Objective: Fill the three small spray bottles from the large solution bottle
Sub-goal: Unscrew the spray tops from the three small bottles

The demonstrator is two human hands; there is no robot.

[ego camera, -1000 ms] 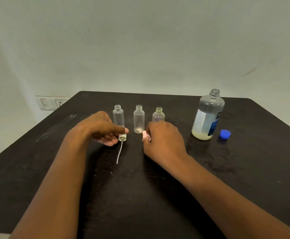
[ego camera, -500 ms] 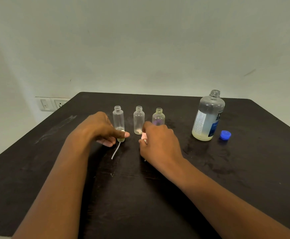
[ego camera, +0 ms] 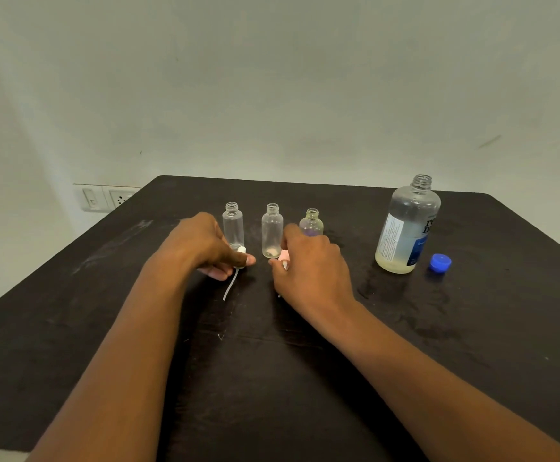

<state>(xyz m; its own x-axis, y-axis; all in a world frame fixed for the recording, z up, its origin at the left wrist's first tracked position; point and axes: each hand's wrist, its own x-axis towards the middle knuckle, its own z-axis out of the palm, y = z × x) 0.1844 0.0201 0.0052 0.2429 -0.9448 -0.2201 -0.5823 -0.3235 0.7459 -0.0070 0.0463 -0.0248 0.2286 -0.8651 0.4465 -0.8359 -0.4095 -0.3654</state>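
So far the three small spray bottles (ego camera: 272, 230) stand open in a row on the table (ego camera: 472, 345), and you can see almost nothing inside them, so I judge the filling is not begun. The large solution bottle (ego camera: 407, 226) stands uncapped well to their right, its blue cap (ego camera: 439, 263) just beside it. Your left hand (ego camera: 202, 245) pinches a white spray head (ego camera: 240, 258) before the left bottle; your right hand (ego camera: 312, 265) holds a pink spray head (ego camera: 284, 256) before the middle one.

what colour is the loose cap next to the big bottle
Blue; the cap shows clearly in the head view, right of the large bottle.
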